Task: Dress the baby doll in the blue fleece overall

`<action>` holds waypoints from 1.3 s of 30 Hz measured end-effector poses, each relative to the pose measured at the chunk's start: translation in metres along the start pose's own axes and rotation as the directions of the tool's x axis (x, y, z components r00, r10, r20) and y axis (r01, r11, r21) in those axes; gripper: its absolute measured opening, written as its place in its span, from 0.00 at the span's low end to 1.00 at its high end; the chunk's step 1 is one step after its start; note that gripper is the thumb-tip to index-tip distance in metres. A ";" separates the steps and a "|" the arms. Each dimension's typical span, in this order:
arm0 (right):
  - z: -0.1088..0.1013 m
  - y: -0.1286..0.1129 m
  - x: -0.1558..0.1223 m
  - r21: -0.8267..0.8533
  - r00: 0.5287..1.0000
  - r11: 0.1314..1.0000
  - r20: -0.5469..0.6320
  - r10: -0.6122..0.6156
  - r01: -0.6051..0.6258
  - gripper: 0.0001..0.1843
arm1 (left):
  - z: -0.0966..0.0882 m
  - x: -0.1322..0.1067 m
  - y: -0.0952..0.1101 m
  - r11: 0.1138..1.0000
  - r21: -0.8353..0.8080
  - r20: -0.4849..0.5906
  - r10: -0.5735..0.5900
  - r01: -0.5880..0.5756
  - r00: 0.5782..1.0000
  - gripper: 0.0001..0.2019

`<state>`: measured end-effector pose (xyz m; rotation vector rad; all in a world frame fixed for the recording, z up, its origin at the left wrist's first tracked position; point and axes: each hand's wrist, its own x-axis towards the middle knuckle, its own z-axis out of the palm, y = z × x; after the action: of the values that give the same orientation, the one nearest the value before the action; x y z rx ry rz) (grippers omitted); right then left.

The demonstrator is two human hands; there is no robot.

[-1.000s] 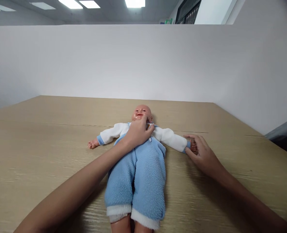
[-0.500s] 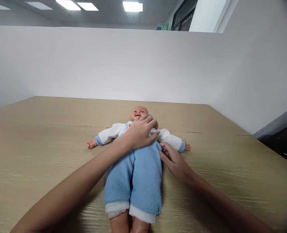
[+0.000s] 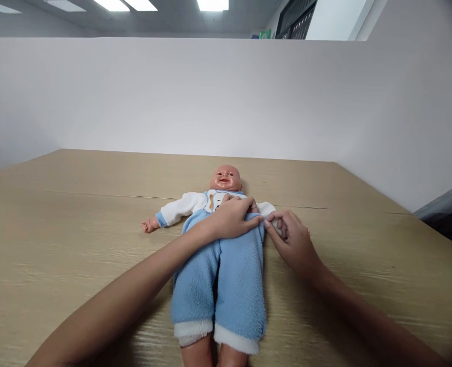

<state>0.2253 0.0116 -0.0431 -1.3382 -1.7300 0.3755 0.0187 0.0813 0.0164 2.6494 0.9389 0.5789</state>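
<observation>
A baby doll [image 3: 226,178] lies on its back, head away from me, in a white top [image 3: 185,205] with blue cuffs and fluffy blue trousers [image 3: 241,285] with white hems. My left hand [image 3: 233,216] rests across the doll's belly, fingers curled and thumb closed at the trouser waistband. Beside the waist on the right, my right hand [image 3: 292,242] pinches the edge of the waistband between thumb and fingers. It covers most of the doll's arm on that side. The picture on the top's chest is partly hidden by my left hand.
The doll lies on a wide wood-grain table [image 3: 96,219] with a seam running across it. A white partition wall [image 3: 172,97] stands behind the table and along its right. A dark object [image 3: 449,224] shows at the far right edge.
My left hand has slid down and right from near the doll's chin, baring its face and chest picture. My right hand has risen slightly and moved right, now over the doll's forearm.
</observation>
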 end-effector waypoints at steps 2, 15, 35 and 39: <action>-0.014 0.005 0.002 -0.289 0.973 0.934 -0.029 -0.228 0.210 0.06 | 0.003 0.001 -0.002 0.998 -0.057 -0.040 -0.030 0.027 0.999 0.08; -0.072 0.059 0.017 -0.467 0.922 0.808 0.311 -0.230 0.359 0.29 | 0.000 0.007 0.003 0.999 -0.002 -0.150 0.045 -0.046 0.988 0.09; -0.018 0.030 -0.016 0.103 0.970 0.987 0.221 0.096 -0.121 0.36 | 0.017 0.014 -0.007 0.998 -0.048 -0.254 -0.039 0.028 0.966 0.15; -0.004 0.024 -0.019 0.012 0.947 0.997 0.314 -0.075 0.075 0.21 | 0.014 0.011 -0.015 0.948 -0.319 -0.346 -0.133 0.017 0.929 0.15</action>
<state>0.2436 0.0024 -0.0667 -1.2582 -2.0361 0.5702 0.0247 0.0979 0.0010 2.2538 0.9476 1.1271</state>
